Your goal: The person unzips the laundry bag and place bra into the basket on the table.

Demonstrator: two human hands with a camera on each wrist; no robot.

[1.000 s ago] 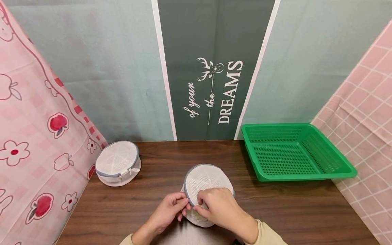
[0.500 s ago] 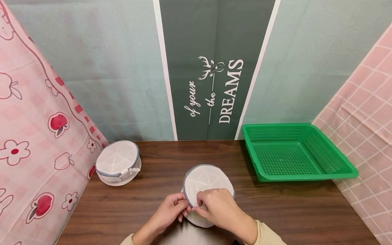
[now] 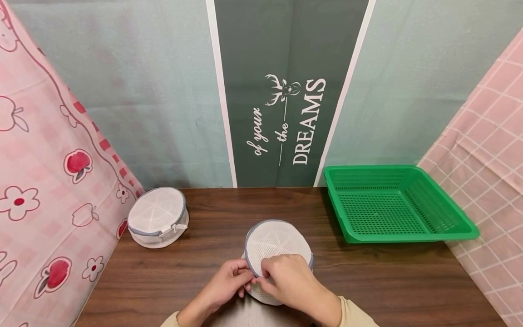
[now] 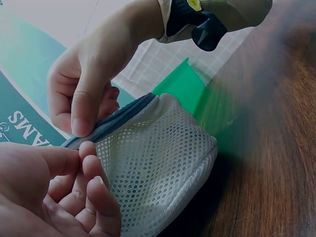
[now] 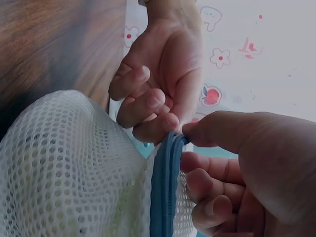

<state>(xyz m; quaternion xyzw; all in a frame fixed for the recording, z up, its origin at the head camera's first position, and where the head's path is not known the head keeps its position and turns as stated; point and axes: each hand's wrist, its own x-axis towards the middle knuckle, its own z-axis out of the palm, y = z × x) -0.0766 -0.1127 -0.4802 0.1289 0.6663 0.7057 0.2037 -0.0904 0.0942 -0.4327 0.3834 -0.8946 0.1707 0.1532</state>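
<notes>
A round white mesh laundry bag (image 3: 279,238) with a blue-grey zip around its top stands at the front middle of the table. My left hand (image 3: 229,282) pinches the zip edge at the bag's near left side. Close beside it, my right hand (image 3: 291,279) reaches over the top and grips the same edge between thumb and fingers. In the right wrist view the blue zip (image 5: 167,190) runs up to the fingertips of both hands, which nearly meet. A faint yellowish tint shows through the mesh side (image 4: 148,163) in the left wrist view. The fingers hide the zip's pull.
A second white mesh laundry bag (image 3: 157,211), zipped, stands at the back left by the pink curtain (image 3: 49,181). At the back right is a green plastic basket (image 3: 408,237) with perforated walls. A printed cloth (image 3: 269,41) hangs behind the brown wooden table (image 3: 367,281).
Very little differs. Both hands keep to the same part of the zip edge, and the right hand's fingertips have shifted slightly closer to the left's.
</notes>
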